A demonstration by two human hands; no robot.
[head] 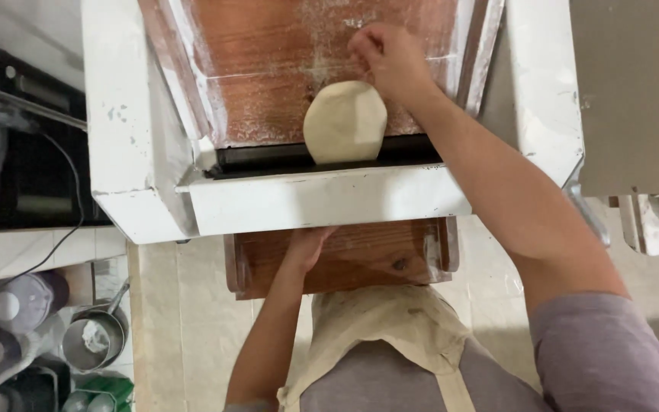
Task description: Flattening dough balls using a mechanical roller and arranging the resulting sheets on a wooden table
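The person stands in front of a white dough-rolling machine (322,200) and looks down on it. The right hand (387,57) reaches up over the upper wooden chute (268,69), which is dusted with flour. Its fingers (364,42) are curled and nearly closed, and they touch the top right edge of a flat oval piece of dough (344,122). Whether they pinch the dough or only press on it cannot be told.

The dough lies on the lower part of the chute, and its lower edge sits at the dark slot (268,159) where the rollers are. It is pale and smooth.

The left hand (308,246) is under the white front panel of the machine, over the lower wooden tray (375,255). The panel hides its fingers, so it is not possible to say how open they are or if they hold something.

The person wears a beige apron (390,324) over a grey shirt. At the left, low down, there are a metal bowl (93,339) and some containers, and a black cable (70,191) hangs along the wall.
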